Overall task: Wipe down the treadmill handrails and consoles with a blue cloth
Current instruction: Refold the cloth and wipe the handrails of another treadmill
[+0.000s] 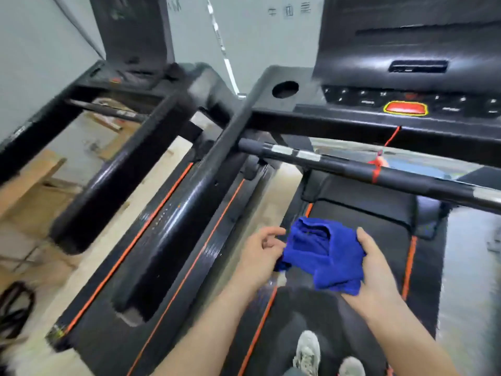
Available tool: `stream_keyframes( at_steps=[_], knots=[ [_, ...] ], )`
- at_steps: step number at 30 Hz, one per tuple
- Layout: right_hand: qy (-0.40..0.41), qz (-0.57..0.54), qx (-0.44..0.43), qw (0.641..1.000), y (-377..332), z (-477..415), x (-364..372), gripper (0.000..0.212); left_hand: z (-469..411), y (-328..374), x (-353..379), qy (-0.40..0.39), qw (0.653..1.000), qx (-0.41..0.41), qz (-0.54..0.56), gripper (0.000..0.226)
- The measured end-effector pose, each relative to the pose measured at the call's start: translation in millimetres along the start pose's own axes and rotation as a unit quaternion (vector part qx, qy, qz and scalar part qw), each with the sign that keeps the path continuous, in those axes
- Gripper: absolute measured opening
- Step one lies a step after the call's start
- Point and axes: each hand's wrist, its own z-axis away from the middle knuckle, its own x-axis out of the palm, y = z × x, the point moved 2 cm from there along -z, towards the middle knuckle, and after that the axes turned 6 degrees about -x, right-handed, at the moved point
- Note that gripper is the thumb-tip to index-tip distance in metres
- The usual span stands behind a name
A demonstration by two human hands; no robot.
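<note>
Containers: I see one round cup holder (285, 89) sunk into the near console (406, 50), at its left end. Its inside is dark and I cannot tell what, if anything, it holds.

Task item: one blue cloth (322, 253), bunched and held between both hands above the belt (360, 240). It touches neither rail nor console. My left hand (260, 253) has its fingers curled and pinches the cloth's left edge. My right hand (376, 270) cups the cloth from the right and beneath, thumb over the top edge, gripping it.

Count:
- two treadmills side by side
- two consoles, the far console (132, 31) at upper left
- one red button (405, 108) on the near console, with one red cord (390, 139) running down from it and tied round the crossbar (352, 169)
- two shoes (307, 351) on the belt

Edges and room: the crossbar spans ahead of the cloth, well apart from it. The side handrail (206, 191) runs just left of my left hand. Only a narrow strip of pale floor separates the two machines. Cardboard (27, 172) and a black cable (13, 308) lie on the floor at far left.
</note>
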Motion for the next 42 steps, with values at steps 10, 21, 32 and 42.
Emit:
stream_keyframes(
  at_steps=[10, 21, 32, 42],
  knots=[
    [-0.091, 0.024, 0.009, 0.996, 172, -24, 110, 0.062, -28, -19, -207, 0.229, 0.884, 0.166, -0.373, 0.03],
    [0.029, 0.331, -0.133, 0.934, 409, -22, 112, 0.045, -80, -52, -268, -0.027, 0.962, 0.099, -0.252, 0.055],
    [0.123, 0.27, -0.28, 0.913, 243, -190, 189, 0.04, -84, -57, -271, -0.042, 0.969, 0.093, -0.226, 0.052],
    [0.046, 0.318, -0.356, 0.878, 312, -103, 188, 0.054, -84, -54, -272, -0.061, 0.974, 0.084, -0.203, 0.053]
  ],
)
